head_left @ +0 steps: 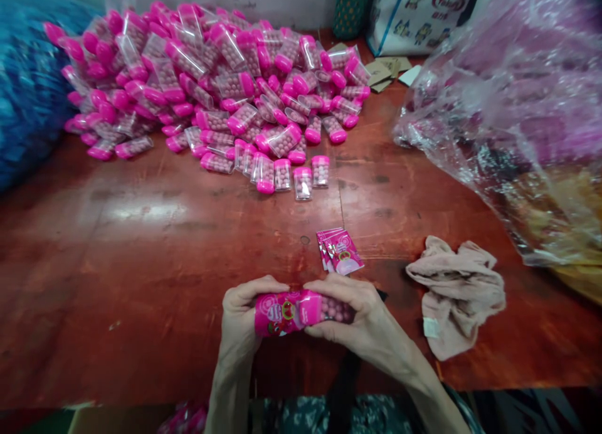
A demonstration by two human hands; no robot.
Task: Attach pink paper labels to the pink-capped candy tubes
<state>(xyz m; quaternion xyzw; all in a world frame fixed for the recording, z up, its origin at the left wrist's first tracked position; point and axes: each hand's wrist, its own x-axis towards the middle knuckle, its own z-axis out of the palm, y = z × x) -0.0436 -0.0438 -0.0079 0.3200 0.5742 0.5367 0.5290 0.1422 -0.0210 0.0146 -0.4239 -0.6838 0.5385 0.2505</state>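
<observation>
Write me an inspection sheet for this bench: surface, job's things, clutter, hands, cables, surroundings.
Surface: worn red-brown wooden table, scuffed, bare in the middle.
Job's things: clear plastic bottle of pink balls, part-wrapped in a pink printed label, held level; small stack of pink printed labels just beyond it; large heap of pink-capped clear bottles at the far side.
Clutter: crumpled beige cloth on the right; brown card scraps at the far edge.
Hands: left hand grips the bottle's labelled end; right hand grips the other end.
Cables: nothing seen.
Surroundings: blue sack on the left; big clear plastic bag on the right; printed white bag behind.
</observation>
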